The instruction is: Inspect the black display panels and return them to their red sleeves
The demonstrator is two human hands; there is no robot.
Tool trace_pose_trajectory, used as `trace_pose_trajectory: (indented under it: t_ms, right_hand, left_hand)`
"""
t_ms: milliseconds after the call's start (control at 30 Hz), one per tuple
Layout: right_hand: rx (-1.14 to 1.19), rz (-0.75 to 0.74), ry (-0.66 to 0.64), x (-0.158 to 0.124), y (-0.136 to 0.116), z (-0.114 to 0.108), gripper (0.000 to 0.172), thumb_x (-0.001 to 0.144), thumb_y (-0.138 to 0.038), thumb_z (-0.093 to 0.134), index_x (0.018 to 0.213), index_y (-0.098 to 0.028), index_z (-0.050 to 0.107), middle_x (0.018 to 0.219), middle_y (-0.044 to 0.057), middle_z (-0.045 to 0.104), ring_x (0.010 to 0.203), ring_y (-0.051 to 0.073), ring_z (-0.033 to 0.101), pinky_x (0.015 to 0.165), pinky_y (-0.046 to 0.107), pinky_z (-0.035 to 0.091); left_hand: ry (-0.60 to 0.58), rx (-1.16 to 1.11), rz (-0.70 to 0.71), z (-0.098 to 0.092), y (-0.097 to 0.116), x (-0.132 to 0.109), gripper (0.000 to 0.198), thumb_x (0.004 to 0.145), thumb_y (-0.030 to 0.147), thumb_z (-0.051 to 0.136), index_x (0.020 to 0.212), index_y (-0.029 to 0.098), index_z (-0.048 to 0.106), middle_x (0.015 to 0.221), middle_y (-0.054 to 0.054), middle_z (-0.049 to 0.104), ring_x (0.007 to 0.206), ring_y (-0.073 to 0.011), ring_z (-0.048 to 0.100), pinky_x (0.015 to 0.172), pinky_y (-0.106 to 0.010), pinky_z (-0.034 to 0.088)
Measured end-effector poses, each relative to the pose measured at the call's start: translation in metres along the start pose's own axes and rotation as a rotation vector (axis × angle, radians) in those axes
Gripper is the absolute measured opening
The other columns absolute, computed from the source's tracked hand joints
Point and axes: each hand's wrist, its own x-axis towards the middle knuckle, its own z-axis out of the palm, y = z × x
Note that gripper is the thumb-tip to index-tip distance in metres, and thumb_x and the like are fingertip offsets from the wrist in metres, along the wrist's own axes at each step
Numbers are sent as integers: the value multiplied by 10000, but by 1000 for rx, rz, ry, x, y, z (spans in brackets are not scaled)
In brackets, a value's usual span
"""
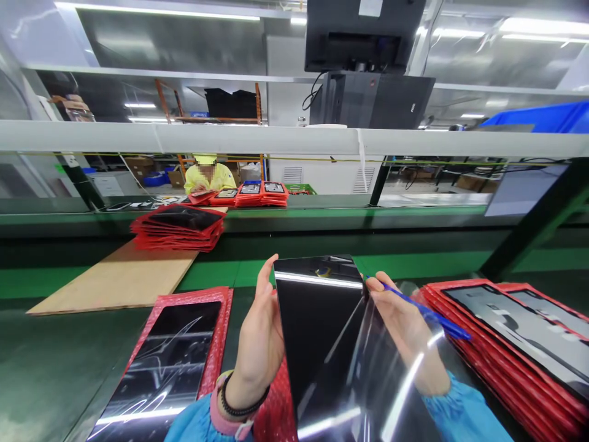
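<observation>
My left hand (pixel 259 347) grips the left edge of a glossy black screen panel (pixel 317 331), which is tilted up in front of me. In my right hand (pixel 407 325), beside the panel's upper right corner, is a thin blue pen-like stick (pixel 437 317). The fingers are pinched there at the edge of a clear film (pixel 375 374), which stands partly lifted off the panel's right side. Under the panel shows red bubble wrap (pixel 275 405). To the left, another black screen panel (pixel 172 356) with wrinkled film on it lies on a red bubble-wrap bag (pixel 224 319).
At right is a stack of panels (pixel 519 325) in red bags. A board (pixel 119 276) bears more red-bagged panels (pixel 181 226) at the back left. Beyond the green bench ledge, a co-worker in yellow (pixel 209 177) handles red-bagged parts. A monitor (pixel 363 37) stands above the rail.
</observation>
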Motion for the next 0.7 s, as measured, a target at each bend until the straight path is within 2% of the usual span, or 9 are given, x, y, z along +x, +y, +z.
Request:
trace_pose_trajectory:
  t_ms: [67,167,267,367,433,467,533,600,700]
  right_hand:
    - [-43,-22,-31,-4,2,0,393,516,-93,749,817,-242,546,708,-84,596,607,94,595,586,202,504]
    - [-96,-70,-113,-9,2,2,377,554,-87,777,797,-249,539,722,-87,614,633,87,598,583,177,482]
    - [-129,-148,-158,-10,3,4,418,570,-91,789,853,-265,534,879,-62,680,911,117,634,768,181,479]
    - [-225,-273,-200,-11,12,4,398,696,-148,728,992,-298,508,1270,-12,595,1229,168,512,1033,293,367]
    - [-299,-337,-209,-10,22,0,294,815,-208,614,1049,-322,478,1406,1,483,1278,192,476,1077,381,331]
    - [-318,-346,-198,-9,28,-4,242,849,-235,570,1056,-320,477,1408,15,482,1276,203,481,1065,404,349]
    - [-368,-366,-171,-4,38,-17,189,868,-280,550,1050,-301,501,1359,42,531,1280,224,477,1024,417,402]
    - [-441,-386,-158,5,44,-38,200,842,-297,603,1032,-261,552,1267,62,598,1247,232,507,1049,418,379]
    - [-549,-384,-125,20,46,-81,258,837,-301,636,1067,-199,574,1208,75,616,1188,245,539,1064,474,343]
  left_hand:
    - [-7,9,13,-1,0,0,396,865,324,508,1257,274,539,1431,70,449,1389,-108,230,1140,-234,163]
    - [-34,-38,-21,-1,0,-1,428,877,403,499,1290,292,505,1409,47,477,1364,-161,305,1128,-295,245]
    - [-57,23,-51,-1,1,0,508,845,459,543,1328,337,447,1387,42,496,1373,-208,288,1131,-347,240]
    - [-65,367,20,-8,-3,2,652,747,344,693,1331,401,410,1441,80,413,1399,-222,217,1157,-367,124]
    - [-20,550,44,-17,-8,6,718,694,297,743,1317,420,409,1462,78,367,1384,-245,253,1156,-406,117]
    - [4,559,3,-24,-11,9,726,692,308,743,1320,421,398,1448,54,386,1357,-268,312,1141,-446,172]
    - [20,527,-121,-41,-19,18,732,721,362,708,1353,417,341,1400,2,447,1292,-302,414,1086,-510,284]
    - [117,673,-98,-60,-27,29,651,771,431,631,1360,343,367,1470,-8,360,1334,-273,353,1126,-442,217]
    - [151,734,-147,-89,-42,47,628,835,395,533,1395,192,336,1526,-80,264,1400,-235,219,1146,-376,137]
